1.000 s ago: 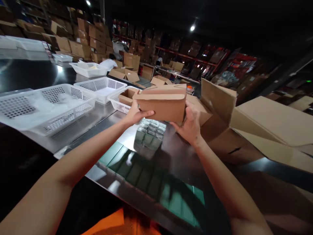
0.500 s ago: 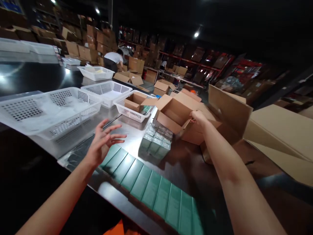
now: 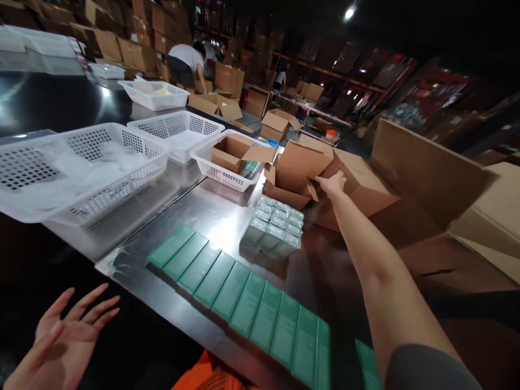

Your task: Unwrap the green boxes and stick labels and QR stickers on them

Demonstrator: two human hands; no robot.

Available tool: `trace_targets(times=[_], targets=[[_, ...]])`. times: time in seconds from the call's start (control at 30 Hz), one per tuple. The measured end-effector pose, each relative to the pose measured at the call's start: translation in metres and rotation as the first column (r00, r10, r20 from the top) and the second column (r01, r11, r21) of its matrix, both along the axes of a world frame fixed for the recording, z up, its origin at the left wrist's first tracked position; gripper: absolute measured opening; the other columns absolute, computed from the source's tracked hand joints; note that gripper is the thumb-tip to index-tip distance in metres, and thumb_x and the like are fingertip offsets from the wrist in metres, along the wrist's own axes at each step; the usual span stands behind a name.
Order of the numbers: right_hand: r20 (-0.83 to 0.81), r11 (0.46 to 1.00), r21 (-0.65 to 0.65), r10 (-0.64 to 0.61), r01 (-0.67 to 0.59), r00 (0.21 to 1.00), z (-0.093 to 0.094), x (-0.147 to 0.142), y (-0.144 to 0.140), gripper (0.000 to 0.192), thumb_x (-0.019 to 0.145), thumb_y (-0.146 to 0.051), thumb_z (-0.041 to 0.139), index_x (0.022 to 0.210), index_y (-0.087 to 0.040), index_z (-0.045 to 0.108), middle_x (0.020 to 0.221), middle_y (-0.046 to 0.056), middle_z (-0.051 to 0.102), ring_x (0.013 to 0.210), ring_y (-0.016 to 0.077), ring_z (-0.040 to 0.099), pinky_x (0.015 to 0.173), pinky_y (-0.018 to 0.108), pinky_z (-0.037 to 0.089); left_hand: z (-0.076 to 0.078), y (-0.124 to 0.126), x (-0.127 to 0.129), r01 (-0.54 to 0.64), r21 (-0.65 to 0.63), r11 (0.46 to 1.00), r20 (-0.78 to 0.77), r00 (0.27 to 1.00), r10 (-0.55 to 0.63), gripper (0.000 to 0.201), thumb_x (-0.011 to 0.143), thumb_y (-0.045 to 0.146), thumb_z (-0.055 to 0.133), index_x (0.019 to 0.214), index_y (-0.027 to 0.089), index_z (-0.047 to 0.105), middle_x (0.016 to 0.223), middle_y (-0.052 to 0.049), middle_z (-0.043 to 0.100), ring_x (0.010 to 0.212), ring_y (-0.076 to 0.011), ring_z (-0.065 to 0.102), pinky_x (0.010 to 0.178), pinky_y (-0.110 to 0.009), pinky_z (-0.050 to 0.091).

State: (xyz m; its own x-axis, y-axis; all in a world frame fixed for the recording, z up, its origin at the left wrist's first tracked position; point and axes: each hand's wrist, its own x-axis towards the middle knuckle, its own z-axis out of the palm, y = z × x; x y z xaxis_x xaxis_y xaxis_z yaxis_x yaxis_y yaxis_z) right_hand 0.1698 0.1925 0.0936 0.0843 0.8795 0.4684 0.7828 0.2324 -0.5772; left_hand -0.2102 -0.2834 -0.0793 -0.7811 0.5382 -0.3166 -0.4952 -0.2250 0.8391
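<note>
Pinched, seemingly, by the right hand (image 3: 333, 185): a flap (image 3: 312, 191) of the open carton (image 3: 303, 167); left hand (image 3: 71, 333) released, spread wide.

Green along the near row of boxes (image 3: 232, 291), silvery green on the wrapped block (image 3: 273, 228), brown on the open carton (image 3: 303, 162) at right, white with hole grid on the left basket (image 3: 117, 187)

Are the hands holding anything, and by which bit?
The right hand seems to grip the open cardboard box at its right edge, near a small flap. The left hand is open, holding nothing.
</note>
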Motion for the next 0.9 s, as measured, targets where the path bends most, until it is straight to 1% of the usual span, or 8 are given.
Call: trace_targets(times=[0.07,0.13,0.27,0.4,0.53,0.67,0.83,0.9], targets=[[0.009,0.996,0.089,-0.006,0.005,1.000,-0.006,-0.006,-0.020,0.047,0.079,-0.025,0.073,0.119,-0.008,0.054,0.124,0.017,0.051,0.109,0.0247,0.054,0.096,0.041,0.047,0.002,-0.002,0.001,0.003,-0.057,0.998,-0.061,0.998,-0.006,0.041,0.071,0.046,0.070,0.112,0.045,0.065,0.101,0.007,0.076,0.096,-0.0294,0.067,0.066,-0.044,0.059],[0.096,0.974,0.153,0.154,-0.168,0.983,-0.012,-0.009,-0.054,0.039,0.078,-0.025,0.071,0.112,-0.012,0.059,0.117,0.014,0.056,0.106,0.0250,0.055,0.094,0.040,0.047,0.012,0.001,0.006,0.020,-0.079,0.997,-0.120,0.992,-0.030,0.042,0.068,0.046,0.070,0.109,0.046,0.064,0.096,0.010,0.076,0.094,-0.0302,0.067,0.068,-0.049,0.058],[0.444,0.781,0.048,0.542,-0.623,0.713,-0.032,0.001,-0.141,0.018,0.088,-0.035,0.064,0.096,-0.020,0.067,0.096,0.008,0.065,0.094,0.0244,0.059,0.086,0.040,0.049,0.034,0.018,0.024,0.089,-0.047,0.995,-0.163,0.982,-0.095,0.043,0.062,0.039,0.077,0.103,0.038,0.065,0.089,0.008,0.077,0.079,-0.0253,0.070,0.062,-0.041,0.059],[0.566,0.805,-0.039,0.506,-0.592,0.651,-0.067,0.013,-0.195,0.023,0.083,-0.035,0.072,0.100,-0.020,0.069,0.112,0.012,0.067,0.108,0.0318,0.056,0.089,0.047,0.046,0.044,0.040,0.059,0.205,0.010,0.979,-0.181,0.963,-0.200,0.057,0.053,0.028,0.086,0.103,0.026,0.060,0.084,0.001,0.076,0.069,-0.0217,0.072,0.058,-0.029,0.058],[0.473,0.822,-0.036,0.515,-0.568,0.715,-0.090,0.014,-0.208,0.007,0.084,-0.023,0.069,0.088,-0.020,0.065,0.116,0.013,0.067,0.116,0.0325,0.054,0.093,0.049,0.045,0.051,0.057,0.112,0.460,-0.031,0.887,-0.265,0.852,-0.452,0.048,0.069,0.034,0.081,0.109,0.024,0.057,0.092,-0.004,0.074,0.076,-0.0225,0.073,0.065,-0.032,0.059],[0.417,0.798,-0.052,0.564,-0.600,0.713,-0.086,0.020,-0.220,0.009,0.082,-0.020,0.067,0.090,-0.020,0.062,0.099,0.009,0.069,0.101,0.0294,0.061,0.085,0.045,0.050,0.057,0.065,0.158,0.689,-0.097,0.718,-0.297,0.669,-0.681,0.036,0.073,0.040,0.078,0.103,0.027,0.062,0.090,-0.005,0.072,0.079,-0.0224,0.071,0.072,-0.036,0.059],[-0.055,0.863,0.048,0.505,-0.503,0.861,-0.071,0.037,-0.277,0.059,0.084,-0.030,0.068,0.138,-0.024,0.047,0.104,0.007,0.058,0.089,0.0230,0.062,0.079,0.039,0.057,0.059,0.082,0.196,0.895,-0.069,0.442,-0.051,0.439,-0.897,0.045,0.064,0.056,0.082,0.097,0.030,0.067,0.089,-0.009,0.073,0.078,-0.0255,0.072,0.065,-0.036,0.058],[-0.267,0.889,0.037,0.449,-0.457,0.853,-0.072,0.039,-0.314,0.063,0.086,-0.035,0.067,0.143,-0.031,0.043,0.103,0.006,0.053,0.086,0.0218,0.061,0.071,0.035,0.059,0.062,0.091,0.213,0.877,0.023,0.481,0.029,0.480,-0.877,0.054,0.062,0.065,0.079,0.100,0.028,0.066,0.100,-0.012,0.074,0.093,-0.0291,0.072,0.078,-0.040,0.059]])
